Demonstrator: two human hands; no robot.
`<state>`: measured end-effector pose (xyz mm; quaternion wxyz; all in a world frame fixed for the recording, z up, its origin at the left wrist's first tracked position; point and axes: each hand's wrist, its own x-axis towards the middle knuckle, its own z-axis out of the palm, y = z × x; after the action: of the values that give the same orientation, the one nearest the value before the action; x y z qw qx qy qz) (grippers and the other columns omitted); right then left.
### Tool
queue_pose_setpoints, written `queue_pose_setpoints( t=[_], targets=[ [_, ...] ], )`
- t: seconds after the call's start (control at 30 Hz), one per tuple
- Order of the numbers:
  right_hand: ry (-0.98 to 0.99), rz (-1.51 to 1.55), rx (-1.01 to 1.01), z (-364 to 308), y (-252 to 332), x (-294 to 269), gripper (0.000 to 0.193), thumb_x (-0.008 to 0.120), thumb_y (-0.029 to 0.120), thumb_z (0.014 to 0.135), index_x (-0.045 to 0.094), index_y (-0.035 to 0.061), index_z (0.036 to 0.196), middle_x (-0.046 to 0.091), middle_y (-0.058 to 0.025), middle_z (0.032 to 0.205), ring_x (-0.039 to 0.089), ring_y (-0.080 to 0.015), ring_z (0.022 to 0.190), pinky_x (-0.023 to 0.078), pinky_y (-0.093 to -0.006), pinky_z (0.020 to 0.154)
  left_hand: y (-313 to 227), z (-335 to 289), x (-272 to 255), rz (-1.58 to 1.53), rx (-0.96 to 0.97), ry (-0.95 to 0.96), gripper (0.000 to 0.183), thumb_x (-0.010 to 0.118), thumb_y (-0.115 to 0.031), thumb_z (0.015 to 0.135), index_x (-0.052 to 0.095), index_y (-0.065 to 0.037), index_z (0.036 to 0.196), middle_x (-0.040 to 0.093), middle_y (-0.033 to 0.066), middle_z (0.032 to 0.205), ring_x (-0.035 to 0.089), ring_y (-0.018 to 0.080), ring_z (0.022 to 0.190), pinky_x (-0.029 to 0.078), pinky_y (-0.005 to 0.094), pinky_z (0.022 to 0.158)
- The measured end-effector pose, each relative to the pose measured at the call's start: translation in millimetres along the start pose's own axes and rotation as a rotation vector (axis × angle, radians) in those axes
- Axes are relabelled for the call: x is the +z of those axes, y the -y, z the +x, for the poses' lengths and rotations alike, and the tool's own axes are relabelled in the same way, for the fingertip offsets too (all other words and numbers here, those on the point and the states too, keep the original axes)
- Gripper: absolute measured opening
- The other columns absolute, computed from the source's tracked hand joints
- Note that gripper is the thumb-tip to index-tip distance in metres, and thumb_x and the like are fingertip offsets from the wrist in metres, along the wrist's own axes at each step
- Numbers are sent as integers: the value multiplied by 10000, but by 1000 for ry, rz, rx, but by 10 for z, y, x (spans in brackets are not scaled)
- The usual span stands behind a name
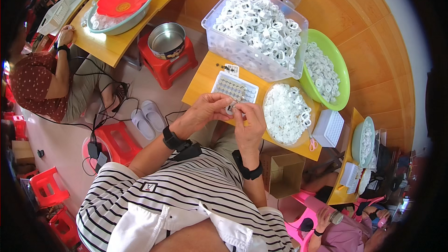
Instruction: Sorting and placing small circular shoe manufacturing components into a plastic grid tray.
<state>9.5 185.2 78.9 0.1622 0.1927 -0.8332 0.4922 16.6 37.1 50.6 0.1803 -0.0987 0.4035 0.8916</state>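
A small white plastic ring-shaped piece [229, 108] is pinched between the drawn-together fingertips of both hands, left hand [204, 112] and right hand [250, 125], near the shallow white rectangular tray [253, 89] of round greyish parts [229, 88] on the yellow wooden tabletop [199, 85]. Held by fingertips alone, it could slip if either pinch loosens, and get lost among loose white plastic pieces [285, 115] heaped to the right.

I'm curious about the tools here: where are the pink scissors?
In the head view, the scissors lie right of the right hand, on the yellow table, between a white pile and a gridded tray.
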Motion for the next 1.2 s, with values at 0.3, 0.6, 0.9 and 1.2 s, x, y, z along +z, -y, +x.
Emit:
queue_pose_setpoints(
  t=[0.3,0.6,0.9,1.2],
  targets=[
    [22,61,10,-23,20,9,131,639,-46,680,599,13,791,562,-94,763,546,-255,699,442,-329,601,-9,-26,13,6,4,-15,204,556,-196,885,596,-21,982,621,52,886,622,100,733,542,227,692],
    [42,-21,-78,-16,-29,0,145,633,-64,676,592,11,793,553,-92,755,544,-249,688,442,-318,597,-43,-36,87,106,26,-36,218,553,-215,890,594,-22,983,615,44,881,603,87,751,525,220,689],
    [112,121,82,25,-47,-100,106,620,-72,722,591,-14,806,545,-72,741,557,-158,649,454,-237,577,-19,-10,125,117,28,9,214,545,-211,894,598,-27,989,611,43,905,590,91,775,515,226,700],
    [174,163,77,16,-117,-115,120,628,-48,725,595,7,827,498,-55,785,536,-156,667,428,-255,554,-18,-40,163,197,40,-38,221,537,-215,895,622,-16,938,597,14,817,566,75,701,502,212,654]
  ],
)
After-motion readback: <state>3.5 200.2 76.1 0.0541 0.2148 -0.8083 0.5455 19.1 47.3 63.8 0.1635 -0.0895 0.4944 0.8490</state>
